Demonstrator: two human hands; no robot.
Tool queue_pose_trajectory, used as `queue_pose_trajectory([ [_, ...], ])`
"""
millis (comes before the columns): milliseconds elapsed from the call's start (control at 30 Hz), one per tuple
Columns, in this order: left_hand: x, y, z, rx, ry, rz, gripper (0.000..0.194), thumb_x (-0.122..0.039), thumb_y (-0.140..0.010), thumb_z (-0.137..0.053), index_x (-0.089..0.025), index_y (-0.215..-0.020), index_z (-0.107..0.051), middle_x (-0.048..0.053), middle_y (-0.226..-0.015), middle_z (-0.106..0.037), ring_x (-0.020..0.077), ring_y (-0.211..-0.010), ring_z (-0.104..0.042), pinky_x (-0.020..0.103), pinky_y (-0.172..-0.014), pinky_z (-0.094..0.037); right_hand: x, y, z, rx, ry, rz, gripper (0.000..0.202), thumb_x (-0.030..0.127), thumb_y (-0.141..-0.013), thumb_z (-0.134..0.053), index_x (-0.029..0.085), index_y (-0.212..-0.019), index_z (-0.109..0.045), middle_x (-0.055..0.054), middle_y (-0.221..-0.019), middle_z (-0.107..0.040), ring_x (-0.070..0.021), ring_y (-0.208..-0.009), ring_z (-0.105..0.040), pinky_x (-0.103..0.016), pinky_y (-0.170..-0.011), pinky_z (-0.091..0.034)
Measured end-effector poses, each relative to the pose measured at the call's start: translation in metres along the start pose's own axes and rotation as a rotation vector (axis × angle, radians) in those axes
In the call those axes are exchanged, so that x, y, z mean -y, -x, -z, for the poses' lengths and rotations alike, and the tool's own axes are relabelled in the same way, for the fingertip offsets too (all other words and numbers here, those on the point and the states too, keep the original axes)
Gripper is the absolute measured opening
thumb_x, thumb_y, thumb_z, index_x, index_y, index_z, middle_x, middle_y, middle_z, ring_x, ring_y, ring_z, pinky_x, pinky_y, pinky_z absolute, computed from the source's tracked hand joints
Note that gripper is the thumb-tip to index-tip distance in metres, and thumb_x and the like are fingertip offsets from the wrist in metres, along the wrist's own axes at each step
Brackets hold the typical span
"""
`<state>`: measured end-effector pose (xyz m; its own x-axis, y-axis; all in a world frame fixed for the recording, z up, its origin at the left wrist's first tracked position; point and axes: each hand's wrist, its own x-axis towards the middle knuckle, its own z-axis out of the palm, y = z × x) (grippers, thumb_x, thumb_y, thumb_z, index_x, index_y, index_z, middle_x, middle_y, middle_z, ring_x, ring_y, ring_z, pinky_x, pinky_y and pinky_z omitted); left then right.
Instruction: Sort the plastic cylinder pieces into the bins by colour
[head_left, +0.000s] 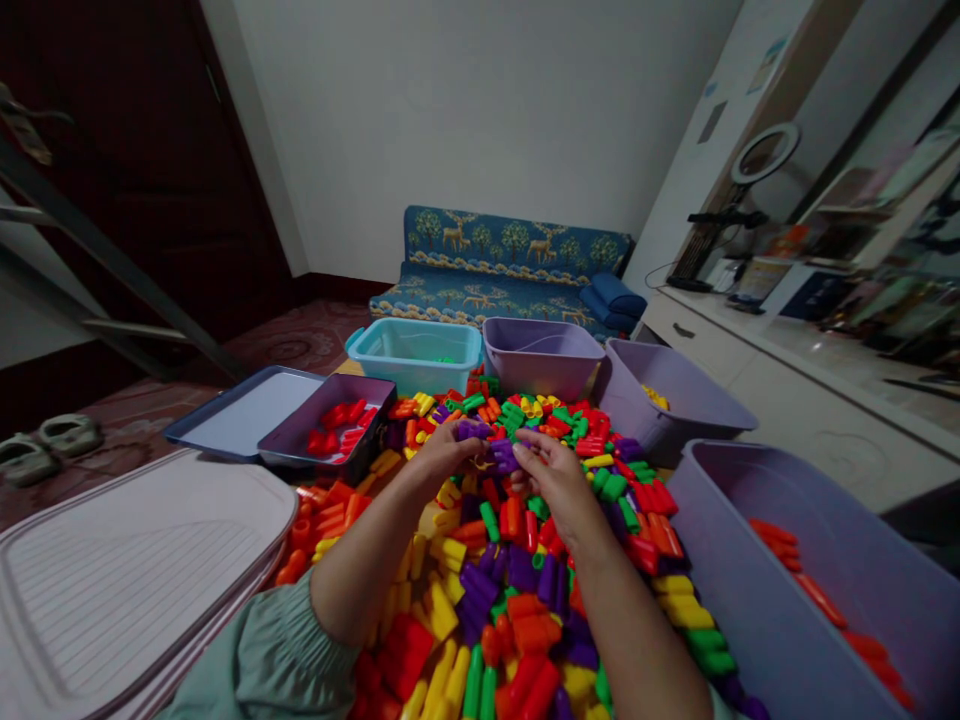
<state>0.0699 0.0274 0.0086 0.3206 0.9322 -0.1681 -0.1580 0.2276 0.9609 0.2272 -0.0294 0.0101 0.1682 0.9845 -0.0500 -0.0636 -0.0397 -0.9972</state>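
Both hands are close together over a heap of glossy plastic pieces (525, 570) in red, orange, yellow, green and purple, several shaped like short rounded tubes. My left hand (450, 450) is closed on a purple plastic piece (472, 430). A second purple plastic piece (504, 457) sits between the hands, with the fingers of my right hand (547, 465) pinched on it. The exact shape of these pieces is too small and partly covered to make out.
Behind the heap stand a turquoise bin (416, 375) and a purple bin (544, 365). Two more purple bins (630, 390) (720, 520) line the right, holding yellow and orange pieces. At left are a dark box (375, 410) with red pieces and a pale lid (142, 560).
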Motion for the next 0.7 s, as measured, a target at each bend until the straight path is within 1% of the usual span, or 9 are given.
queue_pose_trajectory([
  [100, 0.0, 0.002, -0.002, -0.018, 0.045, 0.018, 0.035, -0.02, -0.057, -0.073, -0.013, -0.09, -0.061, -0.003, -0.063, -0.06, 0.0094, -0.055, -0.057, 0.02, -0.053, -0.047, -0.001, 0.005, -0.007, 0.065, -0.033, -0.059, 0.044, 0.038, -0.067, -0.073, 0.016, -0.103, -0.059, 0.003, -0.07, -0.06, -0.0091, -0.051, -0.06, -0.021, -0.047, -0.051],
  [233, 0.003, 0.007, -0.011, -0.071, 0.015, 0.021, 0.033, -0.019, -0.06, -0.074, -0.013, -0.09, -0.061, 0.0, -0.071, -0.062, 0.0097, -0.058, -0.058, 0.019, -0.052, -0.047, -0.004, 0.008, -0.011, 0.174, -0.003, -0.075, 0.037, 0.039, -0.069, -0.071, 0.016, -0.095, -0.059, 0.003, -0.067, -0.061, -0.0081, -0.045, -0.058, -0.017, -0.039, -0.044],
  [300, 0.003, 0.009, -0.018, -0.101, 0.012, 0.006, 0.033, -0.02, -0.063, -0.074, -0.014, -0.093, -0.06, -0.002, -0.07, -0.06, 0.009, -0.056, -0.057, 0.019, -0.051, -0.047, -0.005, 0.007, -0.009, 0.176, 0.025, -0.076, 0.037, 0.043, -0.071, -0.068, 0.015, -0.095, -0.061, 0.002, -0.068, -0.063, -0.0076, -0.043, -0.056, -0.016, -0.034, -0.038],
  [400, -0.007, 0.007, -0.029, -0.092, 0.107, -0.006, 0.037, -0.02, -0.067, -0.074, -0.016, -0.101, -0.058, -0.002, -0.073, -0.059, 0.0097, -0.058, -0.058, 0.021, -0.054, -0.05, 0.002, 0.0, -0.005, 0.108, -0.017, -0.091, 0.037, 0.045, -0.072, -0.069, 0.016, -0.094, -0.063, 0.001, -0.066, -0.064, -0.0077, -0.041, -0.053, -0.016, -0.032, -0.034],
  [467, -0.025, -0.004, -0.038, -0.047, 0.217, 0.016, 0.029, -0.018, -0.071, -0.07, -0.015, -0.098, -0.058, 0.0, -0.072, -0.06, 0.0103, -0.058, -0.059, 0.021, -0.054, -0.051, 0.015, -0.013, -0.005, 0.051, -0.133, -0.101, 0.031, 0.041, -0.073, -0.07, 0.016, -0.091, -0.063, 0.002, -0.063, -0.063, -0.0085, -0.043, -0.054, -0.017, -0.034, -0.037],
  [533, -0.053, -0.022, -0.049, 0.057, 0.321, 0.059, 0.011, -0.018, -0.078, -0.063, -0.012, -0.086, -0.059, 0.001, -0.065, -0.059, 0.0101, -0.054, -0.057, 0.02, -0.053, -0.049, 0.039, -0.033, -0.007, -0.001, -0.26, -0.104, 0.022, 0.035, -0.076, -0.069, 0.016, -0.085, -0.062, 0.002, -0.061, -0.064, -0.0092, -0.045, -0.055, -0.018, -0.039, -0.042],
  [600, -0.085, -0.046, -0.06, 0.151, 0.394, 0.106, 0.014, -0.024, -0.083, -0.058, -0.01, -0.08, -0.059, 0.003, -0.061, -0.059, 0.0119, -0.052, -0.056, 0.021, -0.052, -0.049, 0.07, -0.059, -0.011, -0.087, -0.345, -0.091, 0.018, 0.032, -0.082, -0.065, 0.015, -0.078, -0.06, 0.001, -0.056, -0.063, -0.0096, -0.045, -0.056, -0.02, -0.045, -0.047],
  [633, -0.1, -0.058, -0.066, 0.175, 0.437, 0.102, 0.019, -0.028, -0.084, -0.057, -0.01, -0.08, -0.06, 0.003, -0.06, -0.058, 0.0127, -0.051, -0.056, 0.022, -0.051, -0.048, 0.086, -0.073, -0.013, -0.128, -0.381, -0.079, 0.02, 0.032, -0.086, -0.061, 0.015, -0.075, -0.058, 0.001, -0.054, -0.061, -0.0099, -0.046, -0.056, -0.02, -0.048, -0.049],
  [700, -0.125, -0.078, -0.075, 0.181, 0.521, 0.08, 0.024, -0.034, -0.084, -0.058, -0.01, -0.088, -0.061, 0.002, -0.059, -0.057, 0.0127, -0.049, -0.054, 0.022, -0.049, -0.047, 0.115, -0.097, -0.015, -0.135, -0.447, -0.098, 0.024, 0.034, -0.092, -0.052, 0.016, -0.076, -0.055, 0.002, -0.053, -0.06, -0.0106, -0.048, -0.059, -0.022, -0.052, -0.052],
])
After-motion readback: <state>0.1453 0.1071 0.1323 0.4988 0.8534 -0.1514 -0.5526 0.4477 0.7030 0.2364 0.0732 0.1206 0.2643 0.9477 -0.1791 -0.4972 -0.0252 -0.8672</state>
